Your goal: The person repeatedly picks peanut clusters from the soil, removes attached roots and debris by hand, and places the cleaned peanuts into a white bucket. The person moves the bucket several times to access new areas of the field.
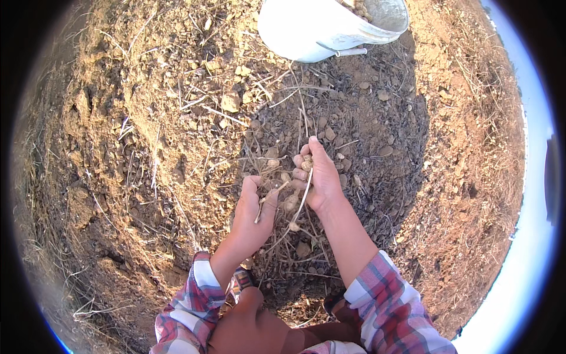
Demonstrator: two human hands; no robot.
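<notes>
My left hand grips the dry stems of a peanut plant, with the thumb raised and a cut stem lying across the fingers. Several peanut pods dangle from its roots between my hands. My right hand is curled around a few peanuts, which show between the thumb and bent fingers. A pale stem hangs below that palm, ending near another pod. Both hands are low over the shaded soil, close together but apart.
A white plastic bucket with a handle leans at the top, peanuts visible inside its mouth. Dry, cloddy soil strewn with straw surrounds me. A larger clod lies left of the bucket's shadow. My knees are at the bottom edge.
</notes>
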